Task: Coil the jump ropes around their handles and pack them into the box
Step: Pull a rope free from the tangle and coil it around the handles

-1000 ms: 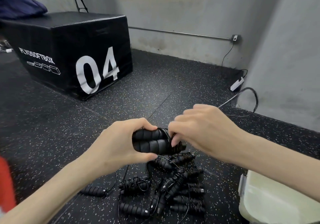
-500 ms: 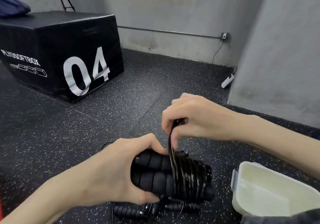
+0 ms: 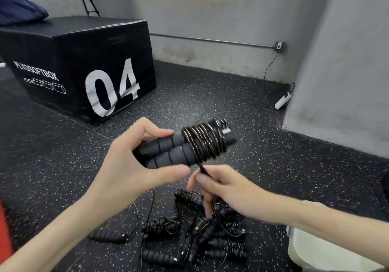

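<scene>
Left hand point(image 3: 126, 172): gripping a pair of black foam handles point(image 3: 168, 152) side by side, thumb underneath, fingers curling over the top, holding them raised above the floor point(image 3: 210, 94). Rope point(image 3: 205, 143): lying in tight glossy coils around the far half of both handles, its loose end running down from the coils. Right hand point(image 3: 223, 187): sitting just below the handles, pinching that loose end between thumb and fingers. Pile point(image 3: 200, 236): further black ropes, most wound on their handles, lying on the floor beneath both hands, thin strands trailing out among them. Box point(image 3: 315, 252): pale and open, sitting on the floor at the lower right edge of view, just right of the pile, only partly showing. Plyo box point(image 3: 73, 61): large and black, printed "04" and "PLYOSOFTBOX", standing on the floor toward the far left, well apart from the pile. Cushion point(image 3: 19, 12): dark blue, resting on the plyo box's far left top edge. Power strip point(image 3: 283, 101): white, lying on the floor against the grey wall at far right, its cable rising to a wall socket point(image 3: 279, 45).
</scene>
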